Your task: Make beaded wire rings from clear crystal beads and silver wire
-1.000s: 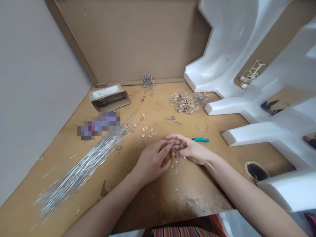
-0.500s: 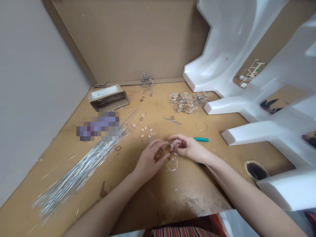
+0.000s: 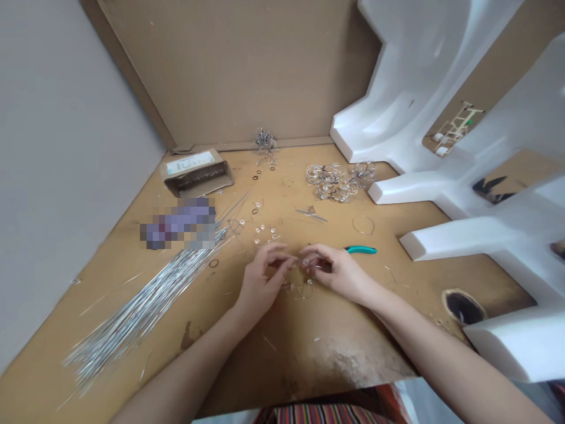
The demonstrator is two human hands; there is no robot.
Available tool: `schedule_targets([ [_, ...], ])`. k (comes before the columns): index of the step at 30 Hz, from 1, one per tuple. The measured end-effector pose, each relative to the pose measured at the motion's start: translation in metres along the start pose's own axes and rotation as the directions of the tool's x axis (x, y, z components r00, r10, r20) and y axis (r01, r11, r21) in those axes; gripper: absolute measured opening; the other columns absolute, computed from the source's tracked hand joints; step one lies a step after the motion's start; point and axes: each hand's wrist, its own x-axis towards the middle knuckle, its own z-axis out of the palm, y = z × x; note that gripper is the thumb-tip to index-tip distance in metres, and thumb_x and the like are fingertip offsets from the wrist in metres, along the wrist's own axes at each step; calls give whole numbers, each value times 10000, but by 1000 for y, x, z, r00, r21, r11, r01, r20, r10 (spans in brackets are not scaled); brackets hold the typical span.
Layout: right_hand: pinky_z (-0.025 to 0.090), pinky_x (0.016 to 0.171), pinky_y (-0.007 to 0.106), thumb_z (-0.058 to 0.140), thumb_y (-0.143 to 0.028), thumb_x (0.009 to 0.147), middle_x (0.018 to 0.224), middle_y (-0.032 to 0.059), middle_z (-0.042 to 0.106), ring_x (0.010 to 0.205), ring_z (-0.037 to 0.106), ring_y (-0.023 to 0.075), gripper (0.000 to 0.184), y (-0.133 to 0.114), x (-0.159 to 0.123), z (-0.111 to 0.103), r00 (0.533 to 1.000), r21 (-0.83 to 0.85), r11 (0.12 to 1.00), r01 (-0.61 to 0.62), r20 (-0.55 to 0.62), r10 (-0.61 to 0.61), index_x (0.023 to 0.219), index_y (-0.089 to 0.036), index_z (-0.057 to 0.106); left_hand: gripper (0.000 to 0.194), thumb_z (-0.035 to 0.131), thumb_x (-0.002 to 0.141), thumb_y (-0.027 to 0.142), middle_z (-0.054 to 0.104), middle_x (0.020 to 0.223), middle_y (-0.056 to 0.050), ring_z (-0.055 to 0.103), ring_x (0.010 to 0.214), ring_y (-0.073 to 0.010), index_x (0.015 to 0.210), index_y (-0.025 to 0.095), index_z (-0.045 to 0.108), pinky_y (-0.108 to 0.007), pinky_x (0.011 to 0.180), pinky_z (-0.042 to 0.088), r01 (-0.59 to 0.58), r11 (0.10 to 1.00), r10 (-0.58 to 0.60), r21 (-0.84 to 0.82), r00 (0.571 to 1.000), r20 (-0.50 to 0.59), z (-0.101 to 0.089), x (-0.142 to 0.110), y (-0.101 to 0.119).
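My left hand [image 3: 261,281] and my right hand [image 3: 338,272] meet at the middle of the wooden table [image 3: 309,347]. Both pinch a small bent wire piece with clear beads [image 3: 303,277] between their fingertips, just above the tabletop. A few loose clear beads [image 3: 263,234] lie right behind my left hand. Green-handled pliers [image 3: 361,250] rest on the table just behind my right hand.
A long bundle of straight silver wires [image 3: 141,306] fans out at the left. A small cardboard box [image 3: 196,172] and a pile of finished wire-and-bead pieces [image 3: 336,181] lie at the back. White foam blocks [image 3: 463,235] crowd the right side. A dark hole [image 3: 461,307] marks the table.
My hands have shifted slightly while working the wire piece; the right hand's fingers, looser a second ago, now pinch it, and the left fingertips have closed on its other end.
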Motion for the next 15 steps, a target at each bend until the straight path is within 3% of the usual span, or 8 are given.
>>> schedule_targets([
  [3, 493, 655, 290, 504, -107, 686, 850, 30, 654, 728, 607, 147, 306, -1, 1, 0, 999, 129, 990, -53, 0, 53, 977, -198, 534, 242, 581, 770, 328, 658, 790, -22, 608, 731, -153, 964, 191, 535, -258, 676, 475, 123, 983, -118, -138, 992, 45, -2, 4, 0],
  [6, 502, 625, 286, 533, -131, 677, 856, 32, 634, 700, 593, 133, 286, 0, 3, -2, 994, 282, 954, -107, 6, 110, 957, -190, 517, 202, 573, 770, 362, 648, 738, -21, 594, 704, -146, 809, 167, 607, -257, 684, 475, 180, 974, -172, -138, 983, 72, -4, 8, 1],
  [9, 497, 648, 281, 568, -145, 671, 843, 18, 609, 668, 582, 111, 279, 3, 6, -5, 991, 385, 913, -135, 33, 133, 941, -188, 515, 240, 557, 773, 393, 657, 757, -30, 591, 691, -150, 789, 163, 622, -263, 662, 483, 219, 964, -210, -148, 975, 79, -5, 9, 3],
  [15, 478, 668, 279, 590, -138, 657, 902, 27, 592, 680, 583, 105, 334, 6, 7, -6, 991, 390, 911, -137, 43, 130, 976, -190, 511, 221, 580, 757, 383, 665, 730, -21, 604, 663, -149, 788, 168, 618, -259, 651, 475, 214, 967, -209, -140, 977, 51, -3, 8, 2],
])
